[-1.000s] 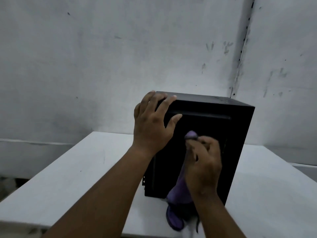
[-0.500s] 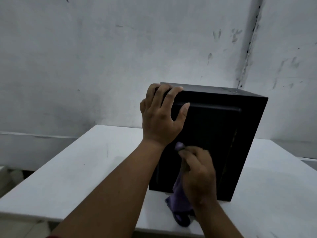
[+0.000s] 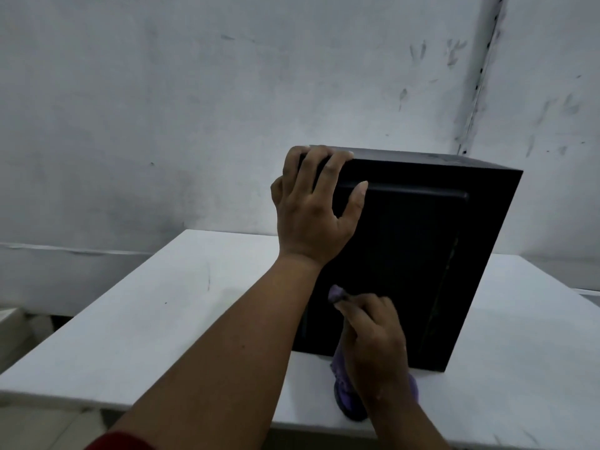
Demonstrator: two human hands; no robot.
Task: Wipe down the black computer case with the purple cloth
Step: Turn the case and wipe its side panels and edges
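The black computer case (image 3: 422, 254) stands upright on the white table (image 3: 146, 336), its near face towards me. My left hand (image 3: 311, 209) holds the case's top left corner, fingers curled over the top edge and thumb lying on the near face. My right hand (image 3: 373, 332) grips the bunched purple cloth (image 3: 347, 401) and presses it against the lower left part of the near face. A tip of the cloth sticks out above my fingers, and the rest hangs down to the table's front edge.
A grey, scuffed wall (image 3: 194, 108) rises close behind the table. A vertical metal strip (image 3: 480, 76) runs down the wall at the right. Bare table surface lies left and right of the case.
My right hand has slid the cloth down the near face, from mid-height to near the bottom. My left hand keeps its hold on the top corner.
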